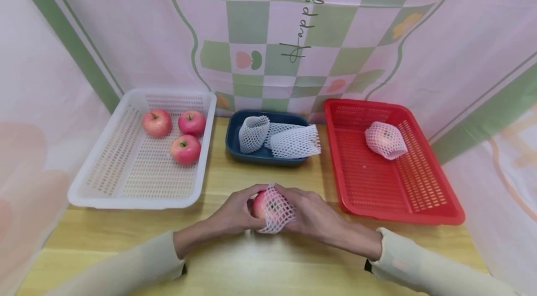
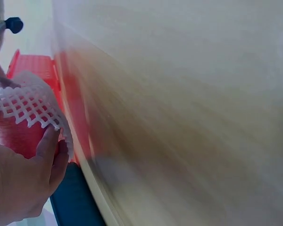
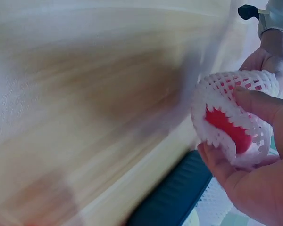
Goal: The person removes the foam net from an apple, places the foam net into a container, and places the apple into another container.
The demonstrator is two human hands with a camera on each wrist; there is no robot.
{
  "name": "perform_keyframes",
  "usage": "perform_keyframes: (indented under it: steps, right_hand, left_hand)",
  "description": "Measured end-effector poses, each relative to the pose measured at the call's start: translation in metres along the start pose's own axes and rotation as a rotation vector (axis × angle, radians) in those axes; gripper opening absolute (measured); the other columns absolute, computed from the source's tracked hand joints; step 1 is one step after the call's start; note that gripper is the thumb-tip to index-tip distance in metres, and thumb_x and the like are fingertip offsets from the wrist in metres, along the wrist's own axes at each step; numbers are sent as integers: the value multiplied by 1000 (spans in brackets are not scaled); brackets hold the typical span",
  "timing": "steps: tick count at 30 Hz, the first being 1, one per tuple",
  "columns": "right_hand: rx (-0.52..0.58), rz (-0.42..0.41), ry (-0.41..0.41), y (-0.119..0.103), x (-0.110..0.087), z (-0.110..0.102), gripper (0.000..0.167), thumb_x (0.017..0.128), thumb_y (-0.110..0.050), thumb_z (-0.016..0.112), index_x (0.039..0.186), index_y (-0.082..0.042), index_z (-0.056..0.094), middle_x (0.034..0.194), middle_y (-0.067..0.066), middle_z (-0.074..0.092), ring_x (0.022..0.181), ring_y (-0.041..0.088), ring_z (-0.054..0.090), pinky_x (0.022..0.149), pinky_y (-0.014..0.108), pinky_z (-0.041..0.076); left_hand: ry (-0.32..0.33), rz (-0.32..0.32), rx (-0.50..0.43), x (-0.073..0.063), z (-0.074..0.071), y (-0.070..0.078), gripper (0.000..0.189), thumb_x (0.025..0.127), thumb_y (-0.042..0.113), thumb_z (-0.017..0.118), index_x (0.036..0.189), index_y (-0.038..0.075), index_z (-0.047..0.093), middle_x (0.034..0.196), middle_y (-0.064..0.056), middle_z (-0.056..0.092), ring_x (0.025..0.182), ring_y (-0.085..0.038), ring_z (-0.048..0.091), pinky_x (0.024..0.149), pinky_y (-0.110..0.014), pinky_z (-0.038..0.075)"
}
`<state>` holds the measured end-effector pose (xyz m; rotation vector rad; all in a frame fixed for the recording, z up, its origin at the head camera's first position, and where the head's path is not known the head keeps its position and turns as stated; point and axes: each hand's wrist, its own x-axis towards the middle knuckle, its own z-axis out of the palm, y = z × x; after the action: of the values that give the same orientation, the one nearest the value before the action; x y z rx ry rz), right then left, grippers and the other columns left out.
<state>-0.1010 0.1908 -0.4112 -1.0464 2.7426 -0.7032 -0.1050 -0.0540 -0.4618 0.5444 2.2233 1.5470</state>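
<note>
Above the front middle of the table, a red apple is partly covered by a white foam net sleeve. My left hand grips the apple's bare side, thumb and fingers curled round it. On the other side, my right hand holds the netted part. In the left wrist view, fingertips of the left hand touch the net's edge, with red apple skin below. The right wrist view shows red skin through the net's open end, between the right hand's thumb and fingers.
A white basket at left holds three apples. Behind the hands, a dark blue tray contains several foam net sleeves. The red basket at right holds one netted apple. A patterned cloth hangs behind.
</note>
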Motion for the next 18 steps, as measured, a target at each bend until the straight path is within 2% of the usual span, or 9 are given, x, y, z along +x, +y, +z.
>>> perform_keyframes:
  steps: [5, 9, 14, 18]
  right_hand:
    - [-9, -24, 0, 0, 0, -8, 65, 89, -24, 88, 146, -4, 63, 129, 9, 75, 115, 22, 74, 94, 41, 63]
    - [15, -57, 24, 2, -1, -14, 49, 92, -13, 83, 139, -9, 70, 126, 4, 77, 112, 18, 74, 93, 39, 63]
    - [27, -120, 70, 4, -2, -24, 35, 88, 1, 82, 120, -10, 81, 112, 2, 81, 102, 16, 77, 86, 37, 65]
    - [16, -128, 89, 4, -2, -39, 31, 83, 9, 84, 109, -9, 83, 104, 3, 81, 94, 18, 78, 82, 37, 66]
  left_hand:
    - [10, -30, 0, -3, -2, -1, 85, 75, 11, 88, 153, 16, 55, 131, -8, 67, 107, -18, 62, 90, -30, 56]
    - [23, -49, -12, -5, -3, -1, 87, 72, 11, 88, 153, 18, 56, 132, -8, 67, 106, -18, 63, 89, -30, 56]
    - [30, -74, -10, -8, -6, 2, 89, 72, 19, 93, 153, 21, 56, 136, -6, 66, 112, -18, 63, 97, -33, 55]
    - [32, -95, -20, -11, -9, 3, 89, 72, 27, 97, 152, 21, 57, 134, -5, 67, 113, -18, 65, 98, -34, 55]
